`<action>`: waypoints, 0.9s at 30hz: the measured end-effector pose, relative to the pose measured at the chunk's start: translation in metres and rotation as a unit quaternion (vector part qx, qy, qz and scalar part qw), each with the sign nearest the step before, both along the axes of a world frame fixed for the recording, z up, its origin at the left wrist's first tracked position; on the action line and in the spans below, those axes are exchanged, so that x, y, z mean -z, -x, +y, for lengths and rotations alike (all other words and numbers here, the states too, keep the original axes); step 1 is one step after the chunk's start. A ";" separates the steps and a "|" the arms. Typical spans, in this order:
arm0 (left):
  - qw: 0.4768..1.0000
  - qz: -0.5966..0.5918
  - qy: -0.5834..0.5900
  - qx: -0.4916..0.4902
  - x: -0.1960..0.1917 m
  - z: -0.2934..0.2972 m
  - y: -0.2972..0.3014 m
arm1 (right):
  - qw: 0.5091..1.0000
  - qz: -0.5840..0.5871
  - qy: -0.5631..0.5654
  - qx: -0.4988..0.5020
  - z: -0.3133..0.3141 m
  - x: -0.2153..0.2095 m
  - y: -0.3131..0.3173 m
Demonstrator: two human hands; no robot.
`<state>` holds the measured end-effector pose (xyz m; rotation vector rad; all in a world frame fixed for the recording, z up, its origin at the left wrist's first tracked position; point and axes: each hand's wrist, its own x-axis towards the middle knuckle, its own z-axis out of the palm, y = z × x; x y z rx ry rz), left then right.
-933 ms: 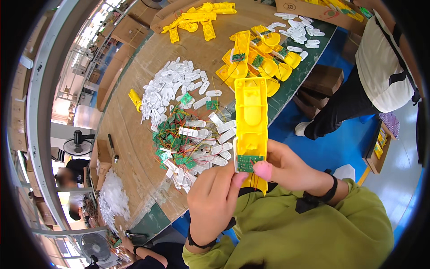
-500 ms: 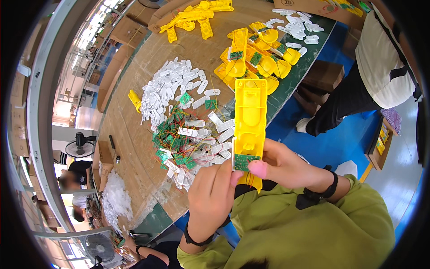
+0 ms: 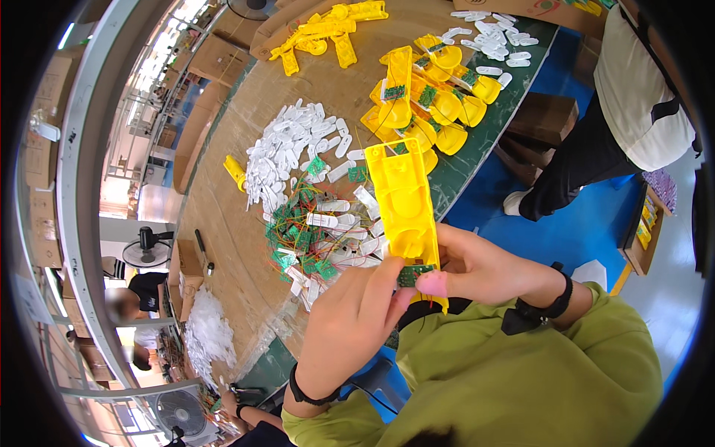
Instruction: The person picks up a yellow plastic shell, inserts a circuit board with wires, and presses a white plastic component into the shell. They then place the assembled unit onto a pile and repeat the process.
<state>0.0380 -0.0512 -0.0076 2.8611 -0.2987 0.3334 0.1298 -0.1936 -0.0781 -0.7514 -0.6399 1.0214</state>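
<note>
A long yellow plastic shell [image 3: 401, 190], open side up, is held in front of me over the table's near edge. Its near end rests in my right hand [image 3: 484, 268], whose pink-covered thumb presses on a small green circuit board [image 3: 414, 274] inside the shell. My left hand [image 3: 354, 316] closes on the same end from the other side, its fingertips at the board and the shell's wall. Thin wires show below the board. Just beyond lies a tangle of green circuit boards [image 3: 302, 227] with red wires, mixed with white plastic pieces [image 3: 322, 220].
White oval pieces [image 3: 287, 153] form a heap mid-table. Yellow shells with boards [image 3: 439, 104] are stacked at the far right, more yellow parts [image 3: 328, 33] at the back. A screwdriver [image 3: 203, 249] lies left. Another person [image 3: 633, 97] stands at the right; a fan [image 3: 149, 246] is at left.
The yellow shell has tilted, its far end swinging left. My left hand's fingers have moved further over the board, covering more of it. The whole view has shifted slightly.
</note>
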 end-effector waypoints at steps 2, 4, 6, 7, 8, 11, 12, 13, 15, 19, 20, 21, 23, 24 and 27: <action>0.998 0.037 -0.046 0.012 -0.002 0.001 0.000 | 1.000 -0.014 0.008 -0.008 0.000 0.001 0.000; 0.997 0.048 -0.046 0.026 -0.005 0.000 -0.005 | 0.999 -0.020 0.024 -0.027 -0.004 0.001 -0.003; 0.996 0.068 -0.050 0.043 -0.008 0.002 -0.006 | 0.999 -0.014 0.019 -0.034 -0.005 0.003 -0.002; 0.995 0.074 -0.032 0.054 -0.007 0.004 -0.008 | 0.999 -0.010 0.014 -0.041 -0.005 0.004 -0.002; 0.995 0.079 -0.014 0.066 -0.007 0.005 -0.009 | 0.999 -0.009 0.014 -0.042 -0.005 0.006 -0.002; 0.993 0.094 0.031 0.058 0.003 0.013 -0.010 | 0.999 0.000 0.006 -0.038 -0.003 0.011 -0.002; 0.993 0.095 0.031 0.060 0.003 0.012 -0.013 | 1.000 0.006 -0.002 -0.030 -0.002 0.012 -0.002; 0.993 0.094 0.036 0.058 0.004 0.010 -0.015 | 1.000 0.012 -0.011 -0.021 -0.001 0.013 -0.002; 0.993 0.093 0.041 0.057 0.003 0.005 -0.017 | 1.000 0.010 0.006 -0.022 -0.003 0.016 -0.005; 0.995 0.085 0.003 0.052 0.000 -0.001 -0.016 | 1.000 -0.002 0.012 -0.007 -0.007 0.012 -0.007; 0.995 0.081 0.001 0.055 0.001 -0.002 -0.016 | 1.000 -0.001 0.013 -0.004 -0.008 0.010 -0.007; 0.995 0.082 0.002 0.058 0.003 -0.004 -0.016 | 1.000 0.002 0.001 0.018 -0.009 0.009 -0.007; 0.992 0.062 0.103 -0.038 0.007 -0.008 -0.013 | 0.999 0.004 -0.012 0.039 -0.009 0.007 -0.007; 0.992 0.060 0.103 -0.039 0.012 -0.009 -0.010 | 0.999 0.002 -0.015 0.045 -0.009 0.005 -0.006; 0.978 -0.022 0.188 -0.082 0.022 -0.009 -0.004 | 0.998 -0.006 -0.006 0.058 -0.009 0.004 -0.004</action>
